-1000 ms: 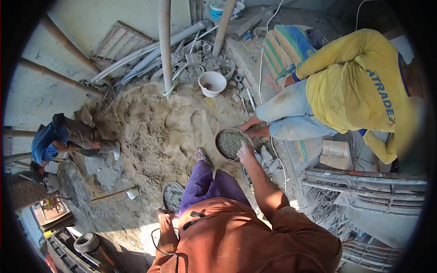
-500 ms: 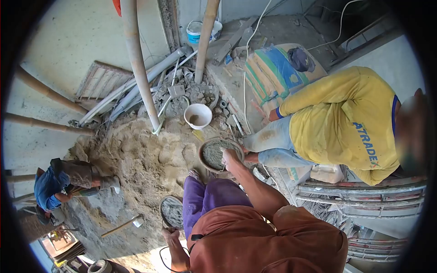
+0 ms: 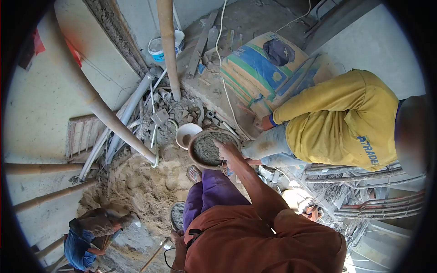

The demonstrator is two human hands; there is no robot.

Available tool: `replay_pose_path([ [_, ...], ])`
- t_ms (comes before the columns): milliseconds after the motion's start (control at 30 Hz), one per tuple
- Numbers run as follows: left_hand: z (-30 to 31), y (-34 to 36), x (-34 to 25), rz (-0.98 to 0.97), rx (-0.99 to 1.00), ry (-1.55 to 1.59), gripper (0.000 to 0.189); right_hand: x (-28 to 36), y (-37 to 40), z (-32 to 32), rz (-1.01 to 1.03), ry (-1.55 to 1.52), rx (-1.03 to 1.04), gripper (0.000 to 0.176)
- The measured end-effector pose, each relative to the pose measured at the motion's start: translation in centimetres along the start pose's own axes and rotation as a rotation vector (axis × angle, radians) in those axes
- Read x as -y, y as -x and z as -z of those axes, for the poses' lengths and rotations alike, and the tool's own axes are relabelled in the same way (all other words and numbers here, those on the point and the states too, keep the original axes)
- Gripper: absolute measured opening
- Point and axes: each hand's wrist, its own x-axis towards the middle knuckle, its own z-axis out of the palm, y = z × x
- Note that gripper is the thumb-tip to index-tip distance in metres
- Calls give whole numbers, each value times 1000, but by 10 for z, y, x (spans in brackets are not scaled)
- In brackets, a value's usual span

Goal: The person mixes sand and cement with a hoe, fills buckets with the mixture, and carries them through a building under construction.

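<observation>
My right hand (image 3: 226, 152) is closed at the inner side of a round bucket (image 3: 193, 159) of wet grey mortar, apparently gripping its handle, which is hard to make out. That bucket hangs in front of my legs and partly overlaps a white bucket (image 3: 184, 135). Low at my left side, my left hand (image 3: 178, 237) is closed just below a second mortar bucket (image 3: 176, 215), seemingly on its handle. My purple trouser leg hides part of this second bucket.
A co-worker in a yellow shirt (image 3: 337, 120) bends at the right, beside stacked cement bags (image 3: 259, 68). Another person in blue (image 3: 79, 248) bends at the lower left. Bamboo poles (image 3: 98, 107), pipes and rubble stand around sandy ground (image 3: 141, 182). Rebar bundles (image 3: 387, 207) lie at right.
The right-hand bucket looks larger and now overlaps the white bucket. The view has turned and shifted, so the poles, bags and person in blue appear elsewhere. Both hands stay closed.
</observation>
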Motion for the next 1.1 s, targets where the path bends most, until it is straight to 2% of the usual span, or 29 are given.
replay_pose_path([
  [100,-23,8,-23,-49,30,72,48,60,3,-7,86,-81,-91,36],
  [167,-41,-9,-40,-45,123,50,46,100,11,2,147,-147,-42,36],
  [200,-30,-48,-34,-413,346,-159,46,118,15,10,205,-208,7,37],
  [233,-42,-40,-42,-417,340,-160,46,135,16,16,201,-212,12,37],
  [300,-79,-16,-63,-150,156,100,46,172,13,31,300,-310,50,33],
  [400,-124,34,-79,-190,128,138,45,232,21,57,377,-329,143,34],
  [500,-163,62,-97,-275,170,104,45,281,15,72,435,-325,87,34],
  [567,-195,103,-105,-291,97,100,50,310,15,81,448,-353,73,33],
  [633,-214,110,-114,-268,90,108,48,328,9,91,523,-365,16,32],
  [700,-231,119,-121,-267,186,99,48,336,-1,103,523,-366,-20,31],
  [800,-280,153,-128,-201,161,157,48,340,-24,118,596,-363,-118,31],
  [967,-357,190,-147,-151,260,105,48,340,-38,132,461,-556,-40,33],
  [1100,-399,193,-151,-188,272,30,47,336,-41,143,430,-630,-36,39],
])
